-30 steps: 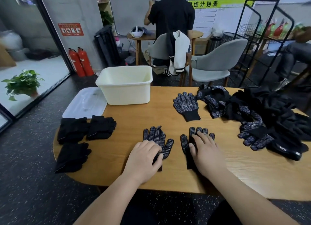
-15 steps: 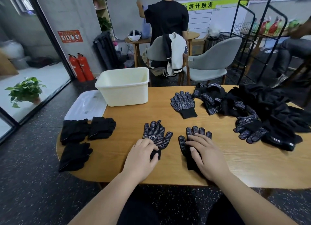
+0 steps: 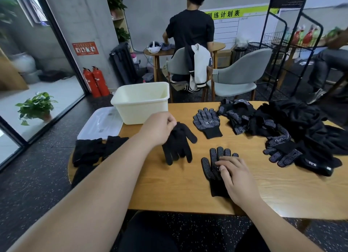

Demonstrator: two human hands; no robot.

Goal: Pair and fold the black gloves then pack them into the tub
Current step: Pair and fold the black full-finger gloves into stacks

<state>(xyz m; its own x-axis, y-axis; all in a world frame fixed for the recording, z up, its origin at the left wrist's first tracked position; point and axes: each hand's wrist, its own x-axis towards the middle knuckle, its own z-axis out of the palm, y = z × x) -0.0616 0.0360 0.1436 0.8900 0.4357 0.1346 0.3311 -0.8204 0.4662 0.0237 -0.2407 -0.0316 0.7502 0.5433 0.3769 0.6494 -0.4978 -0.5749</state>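
Observation:
My left hand pinches a black glove by its cuff and holds it above the wooden table, fingers hanging down, plain back side showing. My right hand lies flat on a second dotted black glove on the table, fingers straight, pressing its palm and cuff. A third dotted glove lies flat farther back. A big heap of black gloves covers the table's right side. The cream tub stands at the back left edge, and its inside shows nothing.
Folded black glove pairs lie at the table's left end beside the tub's clear lid. Behind the table stand two grey chairs, a black wire rack and a person at a small round table.
My left hand has lifted the left glove off the table by its cuff and turned it over, raising it toward the tub. My right hand stays on the right glove.

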